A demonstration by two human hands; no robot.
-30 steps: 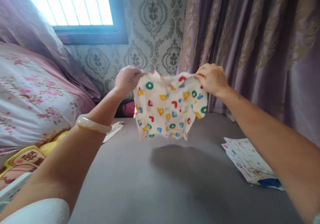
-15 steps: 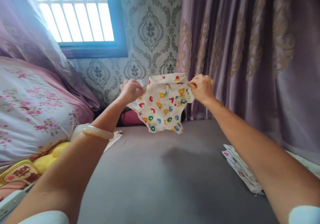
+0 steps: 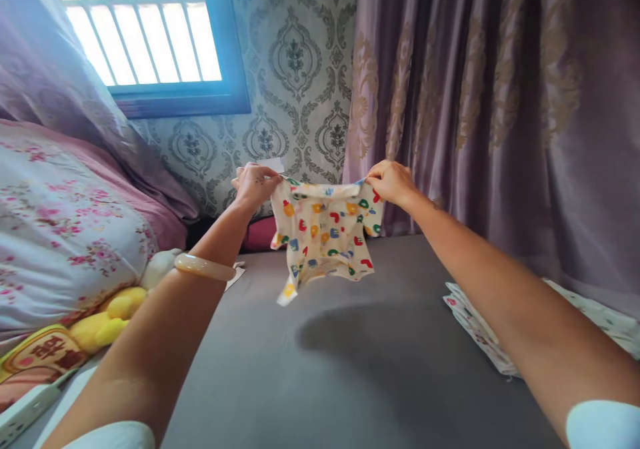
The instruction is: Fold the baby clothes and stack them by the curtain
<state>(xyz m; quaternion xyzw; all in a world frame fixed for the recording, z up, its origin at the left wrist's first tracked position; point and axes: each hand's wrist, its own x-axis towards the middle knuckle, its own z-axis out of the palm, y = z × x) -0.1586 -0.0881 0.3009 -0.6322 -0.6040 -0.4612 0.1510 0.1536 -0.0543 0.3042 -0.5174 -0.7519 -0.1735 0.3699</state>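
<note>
A small white baby bodysuit (image 3: 327, 229) printed with colourful letters hangs in the air between my two hands. My left hand (image 3: 256, 182) pinches it at one shoulder, with the fingers closed on the cloth. At the opposite shoulder, my right hand (image 3: 393, 181) grips the fabric between thumb and fingers. The neckline is stretched across the top, and the lower edge hangs loose and uneven above the grey sheet (image 3: 240, 375). A white slip or tag (image 3: 273, 164) shows just behind my left hand.
Folded printed clothes (image 3: 483, 335) lie in a stack at the right, partly behind my right forearm. On the left are a floral quilt (image 3: 65, 215), a yellow plush toy (image 3: 107, 322) and a power strip (image 3: 30, 409). Purple curtains (image 3: 450, 102) hang behind.
The bodysuit has dropped slightly and its loose lower part has swung and flared out. Its shoulders are now pulled straighter between my hands, which both still hold it.
</note>
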